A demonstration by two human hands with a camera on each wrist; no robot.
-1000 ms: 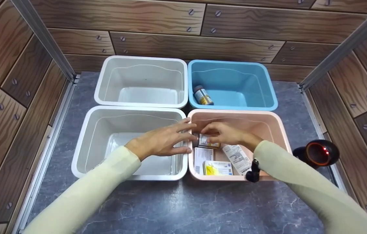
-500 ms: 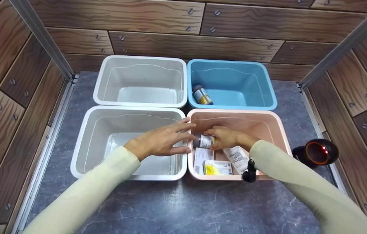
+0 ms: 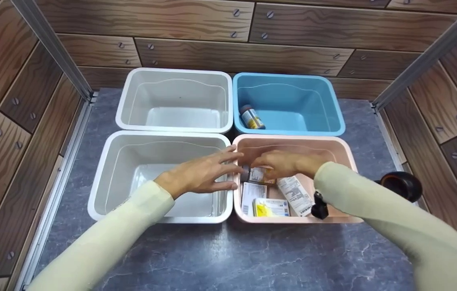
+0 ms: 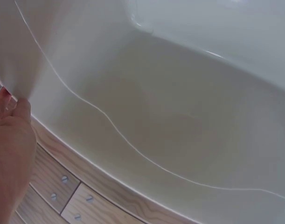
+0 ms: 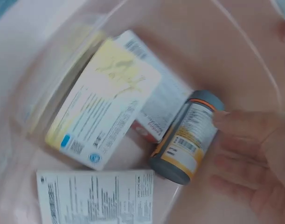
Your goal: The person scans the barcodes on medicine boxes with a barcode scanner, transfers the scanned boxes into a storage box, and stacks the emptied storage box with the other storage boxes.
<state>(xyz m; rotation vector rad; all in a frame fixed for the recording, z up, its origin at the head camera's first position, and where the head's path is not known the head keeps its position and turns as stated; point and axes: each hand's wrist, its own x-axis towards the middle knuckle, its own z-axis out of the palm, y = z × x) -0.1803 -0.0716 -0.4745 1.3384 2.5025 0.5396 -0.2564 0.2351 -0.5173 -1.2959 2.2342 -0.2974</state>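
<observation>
My left hand [image 3: 199, 172], fingers spread and fairly straight, rests at the rim between the grey tub [image 3: 105, 161] and the pink tub [image 3: 297, 140]. Only part of it shows at the left edge of the left wrist view. Inside the pink tub, my right hand [image 3: 280, 165] is at a dark-capped pill bottle [image 5: 189, 137] lying on its side. In the right wrist view one fingertip meets the bottle near its cap, while the other fingers lie loosely beside it. Near the bottle are a yellow-and-white box [image 5: 102, 102], a white box [image 5: 163, 95] and a long printed carton [image 5: 96, 196].
Behind stand another grey tub [image 3: 178, 99] and a blue tub [image 3: 313, 105]; the blue one holds a similar bottle [image 3: 251, 117]. A black scanner [image 3: 402, 186] stands right of the pink tub. Wood-patterned walls and metal posts enclose the space.
The bottle in the pink tub has turned, showing different parts of its label. My right hand shifted slightly over it. The scanner's red lights went dark. My left hand stayed put.
</observation>
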